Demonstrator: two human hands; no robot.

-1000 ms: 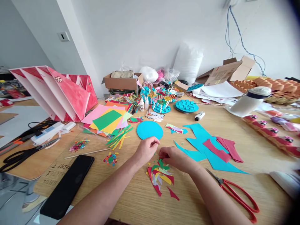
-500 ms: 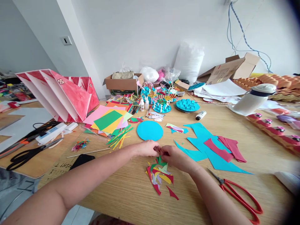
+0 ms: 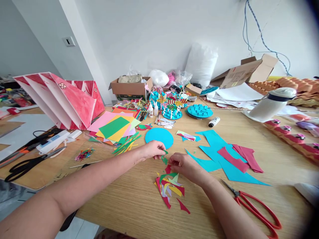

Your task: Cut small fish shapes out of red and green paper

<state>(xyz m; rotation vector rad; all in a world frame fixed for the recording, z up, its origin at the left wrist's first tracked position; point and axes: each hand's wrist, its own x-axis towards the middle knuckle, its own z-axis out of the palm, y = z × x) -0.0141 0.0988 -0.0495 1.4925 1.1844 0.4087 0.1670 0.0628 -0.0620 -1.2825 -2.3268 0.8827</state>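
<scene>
My left hand [image 3: 155, 149] is closed in a pinch on a small green paper scrap [image 3: 164, 160], just in front of the blue paper circle [image 3: 159, 136]. To its right, my right hand [image 3: 183, 166] has its fingertips pressed together on a red paper scrap [image 3: 168, 169]. Under and in front of the right hand lies a loose pile of cut paper scraps [image 3: 169, 189] in red, yellow, green and purple. One red sliver [image 3: 183, 205] sits apart from it, nearer the table's front edge.
Red-handled scissors [image 3: 259, 209] lie right of my right forearm, below blue paper offcuts [image 3: 214, 152] and dark red pieces. Coloured sheets [image 3: 114, 127] are stacked at left. Black scissors [image 3: 27, 164] rest further left. Glue bottles [image 3: 151, 111] and decorated blue discs [image 3: 199, 111] stand behind.
My hands have moved apart. The left has gone up and left with the green scrap, while the right has dropped slightly and now has a red scrap at its fingertips.
</scene>
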